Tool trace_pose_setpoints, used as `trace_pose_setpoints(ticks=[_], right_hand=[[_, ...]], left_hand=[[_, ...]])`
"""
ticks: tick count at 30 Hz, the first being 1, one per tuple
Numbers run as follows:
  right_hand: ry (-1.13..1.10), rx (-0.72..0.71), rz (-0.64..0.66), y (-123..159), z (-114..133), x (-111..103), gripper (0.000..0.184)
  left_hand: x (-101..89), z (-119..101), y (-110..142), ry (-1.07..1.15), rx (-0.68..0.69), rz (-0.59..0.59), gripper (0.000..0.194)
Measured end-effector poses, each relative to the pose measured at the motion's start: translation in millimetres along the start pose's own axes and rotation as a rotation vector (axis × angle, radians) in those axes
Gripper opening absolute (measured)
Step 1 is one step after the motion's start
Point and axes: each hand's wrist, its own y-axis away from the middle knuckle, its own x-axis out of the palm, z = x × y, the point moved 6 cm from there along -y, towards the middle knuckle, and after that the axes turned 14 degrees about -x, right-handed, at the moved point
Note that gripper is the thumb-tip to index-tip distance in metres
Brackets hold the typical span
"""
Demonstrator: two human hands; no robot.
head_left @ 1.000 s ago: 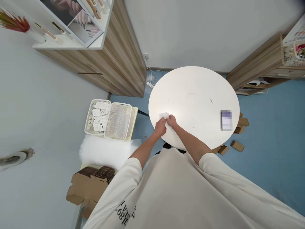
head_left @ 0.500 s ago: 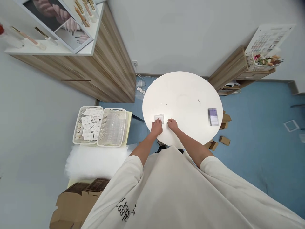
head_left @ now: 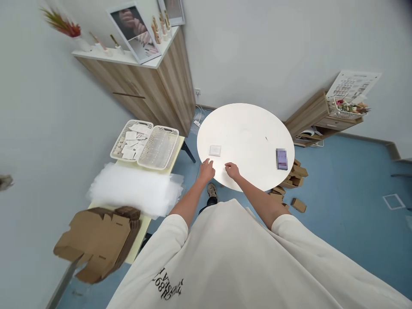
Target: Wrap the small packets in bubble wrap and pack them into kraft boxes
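A small flat white packet [head_left: 215,150] lies near the left edge of the round white table [head_left: 247,124]. Just below the packet and apart from it is my left hand [head_left: 206,171], its fingers spread and nothing in them. To its right, over the near part of the table, my right hand [head_left: 232,170] has its fingers curled together. Whether something small is pinched in them I cannot make out.
A purple pixelated item [head_left: 282,159] lies at the table's right. On the left side table stand a basket of white cards [head_left: 131,140] and a basket of clear plastic pieces [head_left: 158,147], with white foam sheets [head_left: 135,189] and flattened cardboard boxes [head_left: 96,240] nearer. Small boxes [head_left: 298,204] lie on the floor.
My left hand has come off the white packet and drawn back toward me, its fingers spreading. My right hand stays curled in about the same place. The camera view has shifted.
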Motion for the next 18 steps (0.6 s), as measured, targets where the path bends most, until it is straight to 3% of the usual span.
trace_pose_setpoints(ticks=[4, 8, 14, 18], right_hand=[[-0.001, -0.074, 0.076, 41.4, 5.9, 27.8, 0.029], [0.016, -0.124, 0.189, 76.9, 23.4, 63.5, 0.026], [0.067, -0.311, 0.336, 109.1, 79.6, 123.6, 0.026], [0.127, -0.424, 0.448, 131.8, 124.9, 184.2, 0.027]], left_hand=[[1.9, 24.1, 59.4, 0.069, -0.066, 0.014, 0.049], [-3.2, 61.6, 113.4, 0.120, -0.131, 0.018, 0.049], [-27.1, 141.3, 175.7, 0.230, -0.284, -0.101, 0.050], [-43.6, 203.7, 218.3, 0.286, -0.395, -0.204, 0.048]])
